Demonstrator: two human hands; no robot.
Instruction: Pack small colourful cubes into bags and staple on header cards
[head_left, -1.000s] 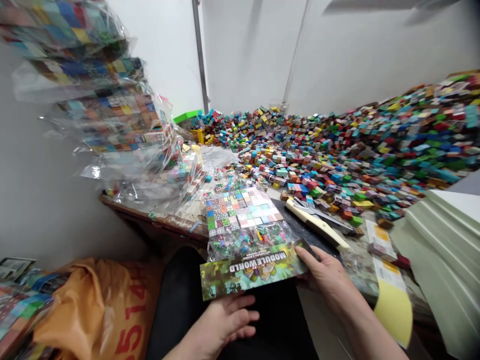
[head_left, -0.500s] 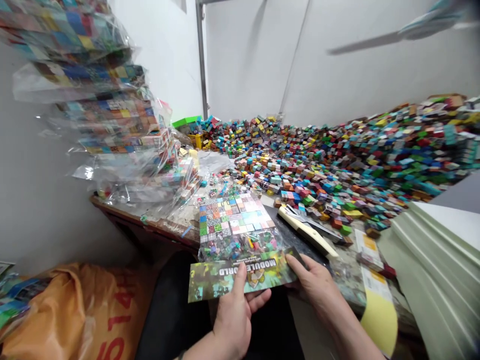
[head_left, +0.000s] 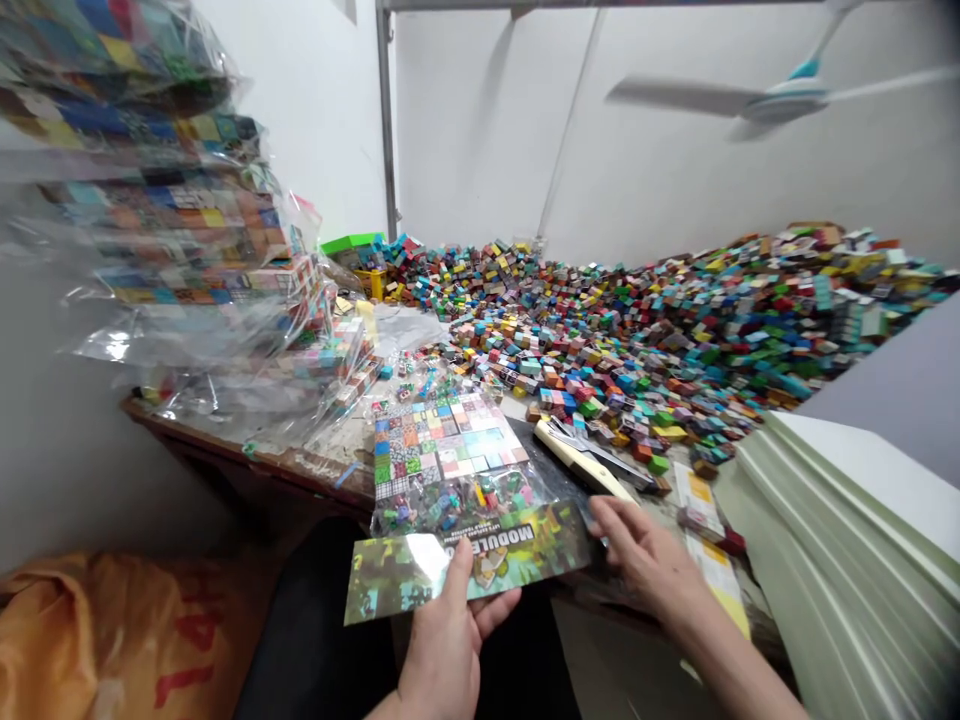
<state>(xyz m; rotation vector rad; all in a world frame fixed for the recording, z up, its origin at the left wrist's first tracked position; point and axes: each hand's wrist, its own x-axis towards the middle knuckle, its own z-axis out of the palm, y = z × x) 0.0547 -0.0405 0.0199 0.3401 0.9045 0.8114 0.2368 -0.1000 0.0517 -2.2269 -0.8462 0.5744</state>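
A printed green card [head_left: 525, 548] with upside-down lettering lies across the near end of a clear bag of patterned cubes and small colourful pieces [head_left: 442, 445]. My left hand [head_left: 450, 635] grips the card from below, thumb on its face and fingers under it. At the card's right end is my right hand [head_left: 637, 550], its fingers bent close together beside the edge; whether they pinch anything is hidden. A cream-handled stapler [head_left: 581, 462] rests on the table just beyond my right hand.
Loose coloured cubes [head_left: 600, 340] are heaped across the back and right. Bagged cubes [head_left: 187, 220] are stacked high at left. Yellow-and-white cards [head_left: 701, 500] and pale green sheets [head_left: 832, 560] stand at right. An orange sack [head_left: 97, 640] sits at lower left. A ceiling fan [head_left: 787, 100] shows above.
The view has shifted, bringing more of the fan into sight. My right hand has moved outward to the card's right edge, while my left hand still holds the card.
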